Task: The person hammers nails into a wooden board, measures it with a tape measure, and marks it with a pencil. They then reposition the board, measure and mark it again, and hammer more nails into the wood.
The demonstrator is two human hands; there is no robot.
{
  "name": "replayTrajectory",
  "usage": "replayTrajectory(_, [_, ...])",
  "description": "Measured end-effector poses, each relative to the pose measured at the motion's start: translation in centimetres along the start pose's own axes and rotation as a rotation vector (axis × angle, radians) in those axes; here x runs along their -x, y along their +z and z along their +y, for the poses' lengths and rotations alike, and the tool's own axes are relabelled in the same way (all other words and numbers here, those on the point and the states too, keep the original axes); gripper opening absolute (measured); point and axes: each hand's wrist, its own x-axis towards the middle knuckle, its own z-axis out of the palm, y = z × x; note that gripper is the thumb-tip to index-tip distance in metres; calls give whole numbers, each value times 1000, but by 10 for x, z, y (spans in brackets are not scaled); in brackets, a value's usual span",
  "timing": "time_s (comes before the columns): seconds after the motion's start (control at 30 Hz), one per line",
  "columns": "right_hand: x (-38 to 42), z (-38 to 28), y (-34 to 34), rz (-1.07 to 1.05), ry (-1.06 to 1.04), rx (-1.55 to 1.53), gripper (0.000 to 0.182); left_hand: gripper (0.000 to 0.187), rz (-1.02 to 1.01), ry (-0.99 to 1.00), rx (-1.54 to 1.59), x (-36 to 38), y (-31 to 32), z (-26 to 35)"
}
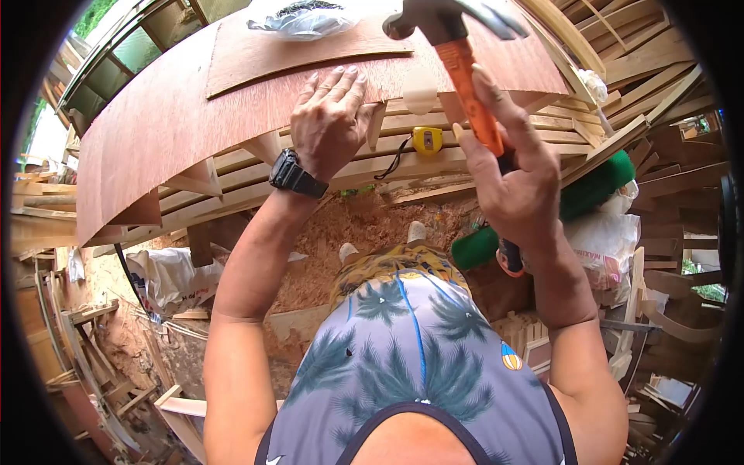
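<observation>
My right hand (518,178) is closed around the orange and black handle of a claw hammer (470,85). The hammer is raised above the work, its dark head near the top of the view. My left hand (329,128), with a black watch (293,173) on the wrist, lies flat at the near edge of a large reddish plywood sheet (155,159). Its fingers are stretched out and point towards a smaller plywood piece (310,62) lying on the sheet. Between my hands, a yellow tape measure (427,140) rests on the wooden slats under the sheet's edge.
A clear plastic bag (302,22) with dark small contents sits on the plywood. At right lie a green roll (597,186) and a white bag (604,244). Another white bag (174,275) is at left. Stacked timber (643,77) and sawdust (325,232) surround my feet.
</observation>
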Motion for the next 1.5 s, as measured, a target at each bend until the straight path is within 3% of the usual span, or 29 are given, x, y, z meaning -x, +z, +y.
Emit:
replayTrajectory(0.07, [2,14,7,-43,-25,71,56,40,7,-12,17,-1,1,1])
replayTrajectory(0.13, [-1,20,5,-396,226,200,57,39,23,-10,33,-4,-1,0])
replayTrajectory(0.2, [-3,9,2,-352,208,141,57,39,-3,-10,31,-1,-2,0])
replayTrajectory(0.3, [-13,-11,-2,-67,30,87,58,39,-2,-24,41,-1,-3,1])
replayTrajectory(0.33, [-11,-5,0,-69,31,88,58,39,-3,-25,46,-2,-3,2])
replayTrajectory(0.4, [2,26,9,-335,213,111,59,39,-6,-34,49,0,-3,3])
replayTrajectory(0.43, [-2,37,19,-230,-72,170,59,39,-9,-29,56,2,-4,3])
replayTrajectory(0.47, [-8,37,12,-225,-89,174,59,39,3,-24,55,-2,-3,1])
replayTrajectory(0.53, [-25,8,-5,-439,311,262,53,40,-7,-16,45,2,-2,1])
replayTrajectory(0.67, [-16,4,1,-305,219,134,52,41,-5,-42,58,0,-2,2])
replayTrajectory(0.7, [-15,12,2,-416,277,141,53,42,-11,-46,65,0,-3,2])
replayTrajectory(0.8, [-27,15,-10,-450,350,272,54,40,-39,-64,80,-3,-6,5])
replayTrajectory(0.87, [-19,25,-14,-352,255,246,58,39,-45,-58,74,-2,-6,5])
replayTrajectory(0.93, [-6,29,-17,-69,376,115,55,41,-54,-48,76,-1,-10,7])
replayTrajectory(1.07, [57,103,-39,137,487,93,33,34,53,10,217,15,-34,36])
replayTrajectory(1.13, [90,128,-60,243,641,82,25,37,-4,-5,298,32,-40,53])
replayTrajectory(1.2, [121,156,-79,304,701,159,24,39,-40,-28,394,36,-36,65])
replayTrajectory(1.27, [146,188,-97,352,746,481,23,39,-76,-75,451,36,-22,74])
replayTrajectory(1.33, [158,226,-120,327,799,577,34,33,-129,-94,461,24,-9,86])
replayTrajectory(1.4, [167,281,-144,239,870,674,39,29,-466,-323,540,17,11,94])
replayTrajectory(1.43, [159,302,-155,221,938,672,41,30,-834,-489,512,7,23,97])
replayTrajectory(1.47, [153,328,-161,183,1009,656,43,44,-534,-253,475,6,55,113])
replayTrajectory(1.5, [151,342,-161,216,973,682,43,63,-517,-125,398,15,81,112])
